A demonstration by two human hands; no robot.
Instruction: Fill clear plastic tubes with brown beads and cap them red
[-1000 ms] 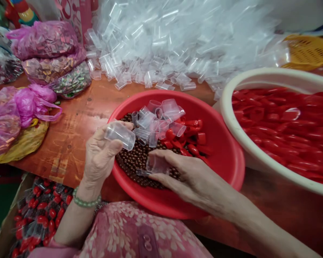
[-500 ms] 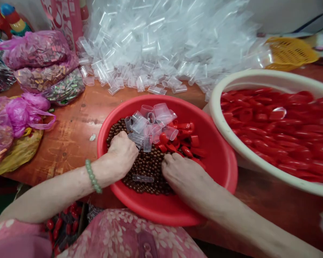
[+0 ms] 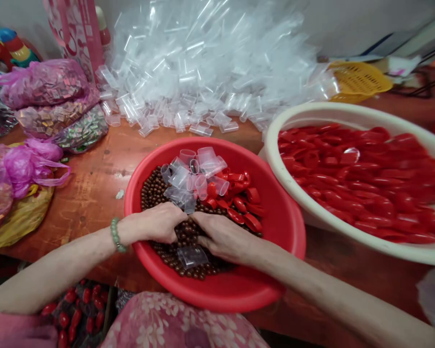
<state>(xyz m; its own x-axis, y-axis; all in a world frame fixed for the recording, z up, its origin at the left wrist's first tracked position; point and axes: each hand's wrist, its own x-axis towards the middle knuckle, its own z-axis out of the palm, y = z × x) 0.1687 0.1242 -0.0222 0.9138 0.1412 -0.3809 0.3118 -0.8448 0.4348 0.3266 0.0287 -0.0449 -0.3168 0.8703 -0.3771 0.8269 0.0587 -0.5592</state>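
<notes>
Both hands are over the beads in the red basin (image 3: 279, 227); clock read on that basin, 6 nearest the person. L hand (image 3: 163, 223), approx 9–10, is curled w/ fingertips down; R hand (image 3: 223, 237), nr centre, has its thumb apart from the fingers. Can't tell if either grasps anything, as the fingertips are hidden. Brown beads (image 3: 154, 188) run approx 10 round to 6, clear tubes (image 3: 201, 186) bunch at 11, red plastic pieces (image 3: 253, 195) sit at 1, and a lone clear tube (image 3: 192, 257) lies on beads at 7. Main risk, prob: hands this close bump & spill a pinch of beads; a wrist over the rim could tip the basin, or a nudge could send the tube bunch sliding. Count: 2 hands, 1 red basin, 1 white tub (image 3: 271, 150) at 2, 1 yellow basket (image 3: 362, 79) beyond at 1, 1 green bracelet (image 3: 116, 235), 1 lone tube; bunched tubes approx 10, overlapping; red pieces in basin approx 10, some hidden; beads & tub's red pieces too many to count.
</notes>
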